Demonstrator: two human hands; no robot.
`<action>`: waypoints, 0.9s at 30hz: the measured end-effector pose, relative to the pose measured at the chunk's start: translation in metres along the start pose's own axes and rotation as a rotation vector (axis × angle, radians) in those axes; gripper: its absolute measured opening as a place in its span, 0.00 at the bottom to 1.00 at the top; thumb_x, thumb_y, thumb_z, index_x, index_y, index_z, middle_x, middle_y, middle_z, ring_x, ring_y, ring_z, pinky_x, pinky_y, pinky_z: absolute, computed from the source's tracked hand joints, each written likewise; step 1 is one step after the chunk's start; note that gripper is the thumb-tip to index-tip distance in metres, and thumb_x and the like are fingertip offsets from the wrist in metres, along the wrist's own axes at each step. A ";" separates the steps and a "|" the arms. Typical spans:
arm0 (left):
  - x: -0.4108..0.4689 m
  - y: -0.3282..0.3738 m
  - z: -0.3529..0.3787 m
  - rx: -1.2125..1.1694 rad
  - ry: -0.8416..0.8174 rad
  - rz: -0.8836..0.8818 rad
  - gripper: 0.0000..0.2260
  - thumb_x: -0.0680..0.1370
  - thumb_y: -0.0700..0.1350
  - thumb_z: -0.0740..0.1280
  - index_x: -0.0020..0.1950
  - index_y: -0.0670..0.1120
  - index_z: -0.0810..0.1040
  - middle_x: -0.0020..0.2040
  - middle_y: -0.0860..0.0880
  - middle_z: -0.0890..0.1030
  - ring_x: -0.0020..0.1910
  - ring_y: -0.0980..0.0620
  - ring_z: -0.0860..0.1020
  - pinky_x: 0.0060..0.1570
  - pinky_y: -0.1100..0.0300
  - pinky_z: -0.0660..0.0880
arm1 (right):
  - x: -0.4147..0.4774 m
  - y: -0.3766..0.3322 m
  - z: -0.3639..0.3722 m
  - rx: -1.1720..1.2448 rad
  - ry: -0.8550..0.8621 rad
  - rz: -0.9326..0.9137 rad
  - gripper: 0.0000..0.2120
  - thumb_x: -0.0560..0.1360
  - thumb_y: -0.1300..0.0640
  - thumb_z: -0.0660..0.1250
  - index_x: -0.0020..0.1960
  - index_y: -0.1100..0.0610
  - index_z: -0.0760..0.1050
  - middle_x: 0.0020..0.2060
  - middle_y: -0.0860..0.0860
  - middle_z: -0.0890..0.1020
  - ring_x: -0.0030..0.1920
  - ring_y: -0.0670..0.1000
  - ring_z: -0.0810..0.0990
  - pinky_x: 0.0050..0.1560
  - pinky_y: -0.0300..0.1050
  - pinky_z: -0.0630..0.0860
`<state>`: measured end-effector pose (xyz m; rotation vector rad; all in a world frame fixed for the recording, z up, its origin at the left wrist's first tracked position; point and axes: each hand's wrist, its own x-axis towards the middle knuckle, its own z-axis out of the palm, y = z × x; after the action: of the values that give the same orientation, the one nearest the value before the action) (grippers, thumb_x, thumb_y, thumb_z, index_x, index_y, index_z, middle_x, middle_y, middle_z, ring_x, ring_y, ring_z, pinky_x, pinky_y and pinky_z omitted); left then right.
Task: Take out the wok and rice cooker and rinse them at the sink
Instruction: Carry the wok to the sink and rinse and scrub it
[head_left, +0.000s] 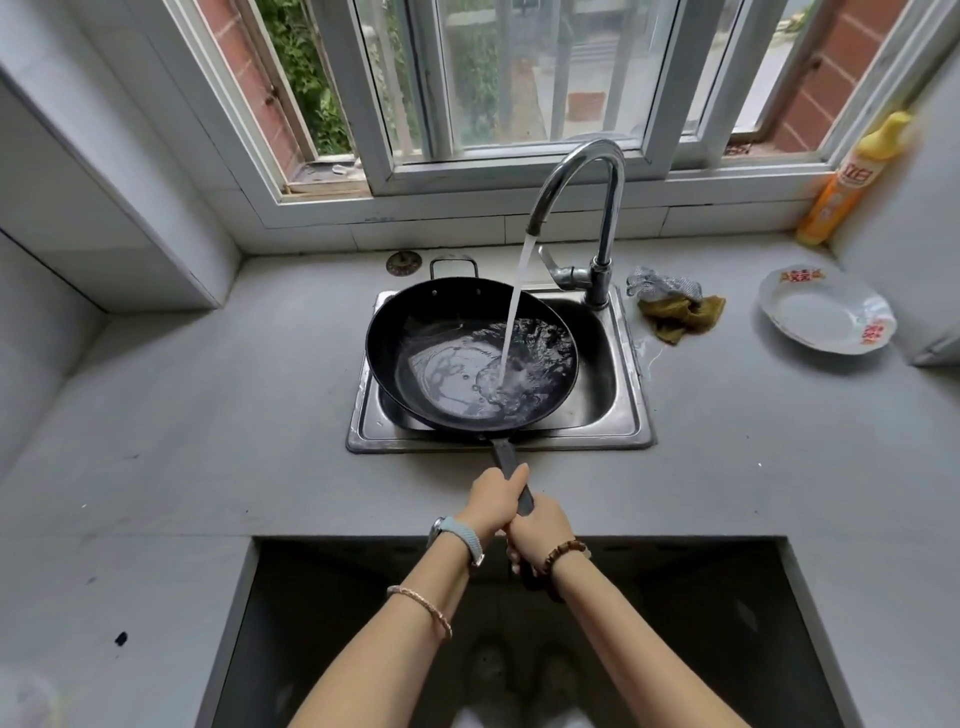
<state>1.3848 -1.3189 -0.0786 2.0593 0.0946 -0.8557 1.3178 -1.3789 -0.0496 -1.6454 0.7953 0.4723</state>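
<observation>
1. The round black metal wok sits tilted across the steel sink, and water from the curved chrome tap pools inside it.
2. The left hand and right hand both grip its long dark handle.
3. The wok's rinse looks underway. No rice cooker is in sight, so that half seems still to do.

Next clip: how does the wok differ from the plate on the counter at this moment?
The wok is black; the plate is white with red print. The wok sits over the sink under the tap's stream, pooling water; the plate lies on the counter to the right, with nothing on it. The left hand and right hand grip the wok's handle; nothing touches the plate. Both are round and face up.
</observation>
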 end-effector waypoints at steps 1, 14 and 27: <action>-0.001 -0.002 -0.003 -0.036 -0.011 -0.006 0.18 0.81 0.51 0.60 0.34 0.44 0.67 0.33 0.47 0.73 0.34 0.49 0.72 0.35 0.57 0.66 | 0.000 -0.001 0.004 0.006 0.015 0.006 0.08 0.78 0.58 0.60 0.43 0.61 0.72 0.28 0.55 0.75 0.21 0.49 0.73 0.22 0.39 0.71; -0.010 0.002 -0.016 -0.040 -0.029 -0.012 0.19 0.81 0.53 0.61 0.35 0.43 0.71 0.34 0.47 0.74 0.38 0.48 0.72 0.38 0.57 0.66 | -0.005 -0.008 0.013 0.023 0.026 0.003 0.06 0.77 0.61 0.59 0.43 0.61 0.72 0.28 0.56 0.75 0.21 0.50 0.72 0.21 0.39 0.71; -0.020 0.009 -0.027 0.016 0.096 -0.080 0.14 0.78 0.50 0.65 0.36 0.44 0.71 0.36 0.48 0.75 0.42 0.46 0.75 0.39 0.58 0.69 | -0.014 -0.014 0.019 0.305 -0.103 0.054 0.09 0.77 0.65 0.57 0.38 0.61 0.67 0.24 0.53 0.69 0.19 0.48 0.67 0.22 0.39 0.67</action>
<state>1.3872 -1.2994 -0.0497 2.1234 0.2249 -0.8077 1.3207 -1.3556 -0.0345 -1.3107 0.7947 0.4459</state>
